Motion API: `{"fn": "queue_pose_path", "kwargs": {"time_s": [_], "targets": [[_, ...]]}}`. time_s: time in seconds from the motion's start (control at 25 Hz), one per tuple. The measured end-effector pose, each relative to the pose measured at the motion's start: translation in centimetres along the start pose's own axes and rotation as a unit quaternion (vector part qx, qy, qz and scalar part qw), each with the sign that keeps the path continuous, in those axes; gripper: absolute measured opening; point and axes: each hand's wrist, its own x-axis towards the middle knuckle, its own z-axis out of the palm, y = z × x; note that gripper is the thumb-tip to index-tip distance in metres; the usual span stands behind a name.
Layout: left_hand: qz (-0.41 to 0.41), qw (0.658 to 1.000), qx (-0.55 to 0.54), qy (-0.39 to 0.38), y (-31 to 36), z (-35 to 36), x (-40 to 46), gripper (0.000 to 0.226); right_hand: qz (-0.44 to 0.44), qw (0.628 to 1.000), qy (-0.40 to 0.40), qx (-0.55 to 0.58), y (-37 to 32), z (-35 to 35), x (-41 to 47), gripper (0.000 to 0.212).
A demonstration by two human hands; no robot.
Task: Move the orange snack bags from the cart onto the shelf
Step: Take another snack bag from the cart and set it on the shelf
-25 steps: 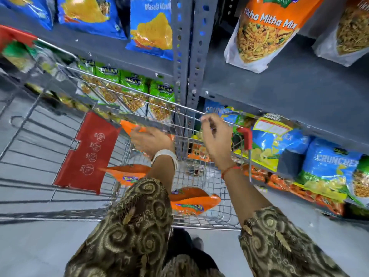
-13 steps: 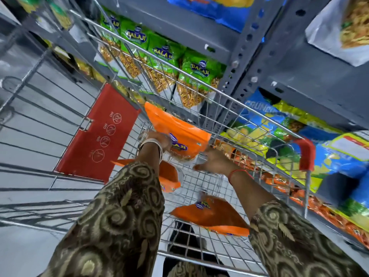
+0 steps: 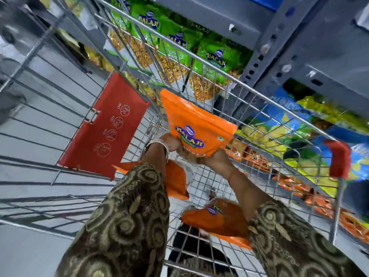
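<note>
An orange Balaji snack bag (image 3: 196, 124) stands upright inside the wire cart (image 3: 219, 76), held at its bottom edge by both hands. My left hand (image 3: 169, 143) grips its lower left corner and my right hand (image 3: 216, 158) grips its lower right. Two more orange bags lie on the cart floor: one (image 3: 176, 180) partly under my left forearm, another (image 3: 221, 218) near my right sleeve. The grey metal shelf (image 3: 323, 56) rises just beyond the cart, with orange packs (image 3: 299, 188) stacked on its bottom level at the right.
Green Balaji bags (image 3: 217, 58) line a shelf level behind the cart's far rim. Blue and yellow bags (image 3: 279, 132) fill the level to the right. A red child-seat flap (image 3: 105, 126) hangs at the cart's left, and a red handle end (image 3: 338, 158) at the right.
My right hand left the cart rim and joined my left on the orange bag. The bag has risen upright within the cart. The view tilted down and closer.
</note>
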Motion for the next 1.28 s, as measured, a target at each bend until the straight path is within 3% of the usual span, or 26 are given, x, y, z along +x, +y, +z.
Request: {"fn": "queue_pose_path", "kwargs": {"time_s": [0.2,0.32,0.4,0.52,0.76,1.04,1.12,1.28], "targets": [[0.019,0.999,-0.042,-0.009,2.1,-0.9,-4.1,0.037,-0.015,1.0,0.009,0.014,-2.5,-2.3,-4.2,0.06],[0.049,0.989,-0.14,-0.018,4.1,-1.7,-7.5,0.057,-0.035,0.998,0.042,0.042,-4.6,-4.1,-7.8,0.062],[0.062,0.977,-0.2,-0.034,5.5,-2.2,-11.2,0.052,-0.046,0.995,0.073,0.057,-6.2,-5.6,-10.9,0.064],[0.081,0.948,-0.301,-0.07,7.6,-1.7,-15.9,0.026,-0.042,0.984,0.121,0.122,-7.7,-7.9,-15.5,0.06],[0.226,0.857,-0.446,-0.126,13.8,-0.7,-20.7,0.027,-0.11,0.942,0.204,0.242,-10.0,-12.2,-22.1,0.059],[0.407,0.811,-0.393,-0.148,25.7,0.7,-25.1,0.023,-0.198,0.867,0.339,0.305,-10.4,-20.3,-27.2,0.047],[0.428,0.811,-0.37,-0.15,28.9,1.5,-25.3,0.034,-0.221,0.845,0.375,0.311,-10.2,-22.9,-27.8,0.046],[0.44,0.799,-0.373,-0.169,34.8,3.7,-24.3,0.027,-0.235,0.817,0.425,0.311,-9.4,-27.7,-27.8,0.046]]}}
